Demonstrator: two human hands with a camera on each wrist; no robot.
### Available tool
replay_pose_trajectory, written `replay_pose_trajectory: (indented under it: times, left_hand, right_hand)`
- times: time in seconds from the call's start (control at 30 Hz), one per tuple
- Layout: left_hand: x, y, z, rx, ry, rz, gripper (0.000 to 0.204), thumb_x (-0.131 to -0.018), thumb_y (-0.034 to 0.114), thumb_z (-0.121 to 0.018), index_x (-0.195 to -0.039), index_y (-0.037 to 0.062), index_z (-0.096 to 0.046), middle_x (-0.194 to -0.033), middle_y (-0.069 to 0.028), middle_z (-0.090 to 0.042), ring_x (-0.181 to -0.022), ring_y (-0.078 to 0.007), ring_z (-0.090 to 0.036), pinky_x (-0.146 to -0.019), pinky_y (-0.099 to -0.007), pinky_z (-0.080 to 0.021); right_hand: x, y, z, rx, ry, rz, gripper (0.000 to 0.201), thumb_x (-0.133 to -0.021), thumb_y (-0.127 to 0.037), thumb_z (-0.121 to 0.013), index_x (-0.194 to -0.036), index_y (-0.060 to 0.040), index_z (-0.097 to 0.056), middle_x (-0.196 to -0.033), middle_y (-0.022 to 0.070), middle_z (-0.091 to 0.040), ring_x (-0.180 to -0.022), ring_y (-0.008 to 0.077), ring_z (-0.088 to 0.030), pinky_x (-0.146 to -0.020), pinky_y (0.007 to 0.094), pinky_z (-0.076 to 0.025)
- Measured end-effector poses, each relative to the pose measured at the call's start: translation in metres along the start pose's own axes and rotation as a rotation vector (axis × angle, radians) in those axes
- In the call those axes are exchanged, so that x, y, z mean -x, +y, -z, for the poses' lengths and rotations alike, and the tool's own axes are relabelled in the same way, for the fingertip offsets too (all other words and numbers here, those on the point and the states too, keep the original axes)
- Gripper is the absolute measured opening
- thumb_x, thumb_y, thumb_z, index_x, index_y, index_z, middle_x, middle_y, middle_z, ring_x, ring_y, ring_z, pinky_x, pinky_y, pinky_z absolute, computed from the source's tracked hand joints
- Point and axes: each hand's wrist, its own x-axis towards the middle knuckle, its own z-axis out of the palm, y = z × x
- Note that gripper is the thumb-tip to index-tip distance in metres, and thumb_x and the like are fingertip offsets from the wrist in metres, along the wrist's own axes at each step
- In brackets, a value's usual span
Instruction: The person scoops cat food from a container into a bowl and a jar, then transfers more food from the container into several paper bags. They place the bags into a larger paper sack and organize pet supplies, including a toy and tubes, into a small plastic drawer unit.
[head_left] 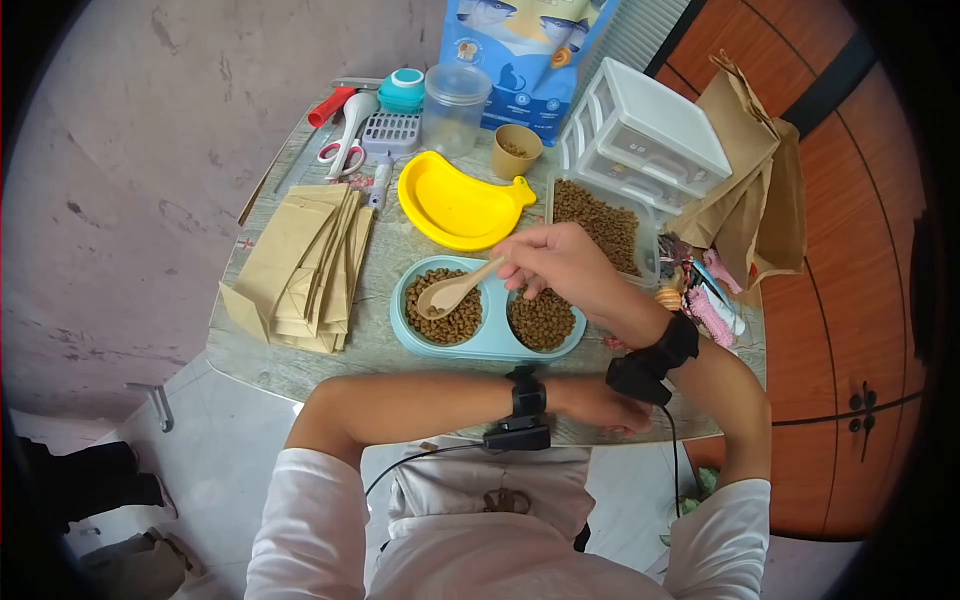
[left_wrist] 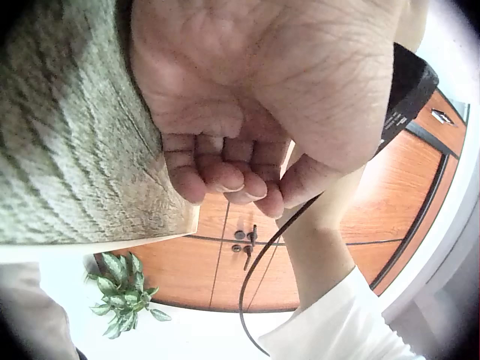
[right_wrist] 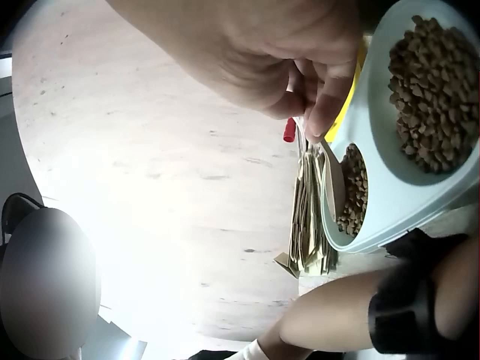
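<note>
My right hand (head_left: 562,262) pinches a wooden spoon (head_left: 446,297) by its handle, just above a light blue double pet bowl (head_left: 493,335). The spoon's head overlaps the kibble (head_left: 457,322) in the left compartment. More kibble (head_left: 541,322) fills the right compartment, below my wrist. In the right wrist view, thumb and fingertips meet on the spoon handle (right_wrist: 327,150). My left hand (head_left: 598,404) rests at the table's near edge and holds nothing. Seen in the left wrist view, its fingers (left_wrist: 232,180) hang loosely curled.
Behind the bowl sit a yellow dish (head_left: 455,205), a paper cup (head_left: 516,150) and a clear tub of kibble (head_left: 603,222). Brown paper bags (head_left: 300,270) lie left. Further back are scissors (head_left: 335,158), a clear jar (head_left: 456,112), a blue food bag (head_left: 520,70) and a white drawer unit (head_left: 650,130).
</note>
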Motion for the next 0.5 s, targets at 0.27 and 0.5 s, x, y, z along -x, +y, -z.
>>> replay_pose_trajectory:
  times: [0.27, 0.5]
  left_hand:
    - [-0.001, -0.008, 0.0, 0.031, 0.008, -0.015, 0.032, -0.091, 0.032, -0.055, -0.072, 0.0068, -0.055, -0.065, 0.0023, -0.052, -0.058, -0.0078, -0.047, -0.056, -0.0256, -0.042]
    - [0.001, 0.004, -0.002, 0.054, 0.049, 0.06, 0.027, -0.09, 0.029, -0.058, -0.074, 0.0064, -0.057, -0.066, 0.002, -0.054, -0.06, -0.0076, -0.05, -0.056, -0.0258, -0.043]
  right_hand:
    - [0.011, 0.003, 0.006, 0.025, -0.006, -0.111, 0.025, -0.092, -0.014, -0.054, -0.105, 0.0044, -0.065, -0.084, 0.0082, -0.066, -0.069, 0.0094, -0.062, -0.055, 0.0207, -0.05]
    - [0.008, -0.005, 0.001, 0.065, 0.09, 0.094, 0.026, -0.09, -0.015, -0.055, -0.101, 0.0062, -0.065, -0.084, 0.0108, -0.067, -0.07, 0.0129, -0.066, -0.052, 0.0221, -0.051]
